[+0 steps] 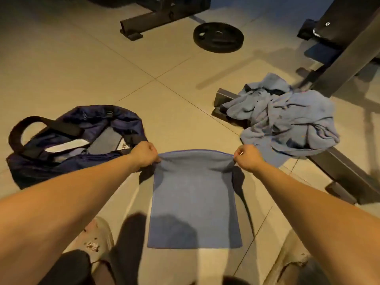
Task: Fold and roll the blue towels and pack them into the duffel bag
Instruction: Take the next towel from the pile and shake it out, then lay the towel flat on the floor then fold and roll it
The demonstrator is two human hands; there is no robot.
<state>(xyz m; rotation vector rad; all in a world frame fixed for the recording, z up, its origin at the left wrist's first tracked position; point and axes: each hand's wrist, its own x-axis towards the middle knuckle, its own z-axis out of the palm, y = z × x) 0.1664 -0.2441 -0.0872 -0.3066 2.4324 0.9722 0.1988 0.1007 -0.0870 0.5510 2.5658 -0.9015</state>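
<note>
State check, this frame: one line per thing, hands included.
towel: spread flat, far edge lifted and held at both corners
left hand: fingers pinch the towel's far left corner
right hand: fingers pinch the towel's far right corner
duffel bag: open on the floor, handles flopped outward
towel pile: crumpled, unfolded, draped over a metal bar
weight plate: lying flat on the floor
</note>
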